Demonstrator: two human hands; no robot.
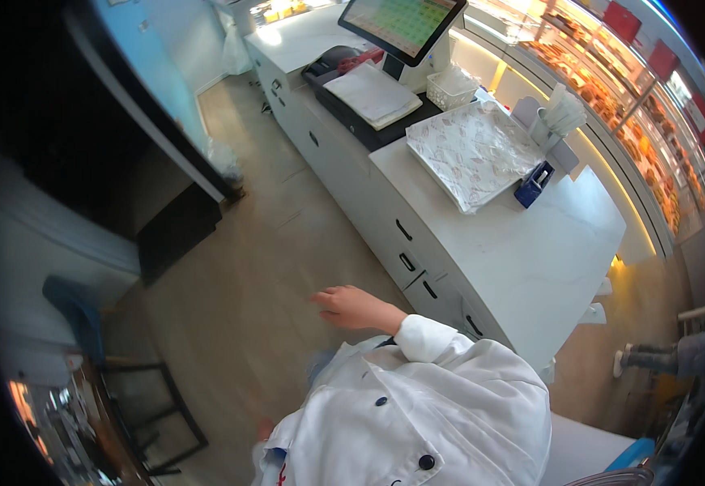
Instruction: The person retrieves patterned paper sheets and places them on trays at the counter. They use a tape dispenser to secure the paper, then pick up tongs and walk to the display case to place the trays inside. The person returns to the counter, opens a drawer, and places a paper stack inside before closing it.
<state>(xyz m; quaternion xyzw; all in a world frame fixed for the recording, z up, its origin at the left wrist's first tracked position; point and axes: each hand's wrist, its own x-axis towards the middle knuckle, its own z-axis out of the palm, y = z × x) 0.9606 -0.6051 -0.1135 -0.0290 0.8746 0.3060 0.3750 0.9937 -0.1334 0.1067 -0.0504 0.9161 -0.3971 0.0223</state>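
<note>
My right hand (355, 307) reaches out in front of my white coat (449, 407). Its fingers are loosely spread above the floor (255, 285), and nothing is in them. Nearest to it is the drawer front of a white counter (425, 276). Only a small blurred bit of my left hand (265, 428) shows past the coat's edge, so its fingers are hidden. On the counter lies a shallow tray lined with printed paper (471, 152). Beside the tray sits a dark blue tape dispenser (534, 184).
A touchscreen till (404, 24), stacked papers (373, 96) and a white basket (451, 91) stand farther along. Behind runs a lit bread display case (625, 115). A dark doorway (103, 140) opens at left, with a black metal frame (170, 407) below. Another person's legs (650, 358) show at right.
</note>
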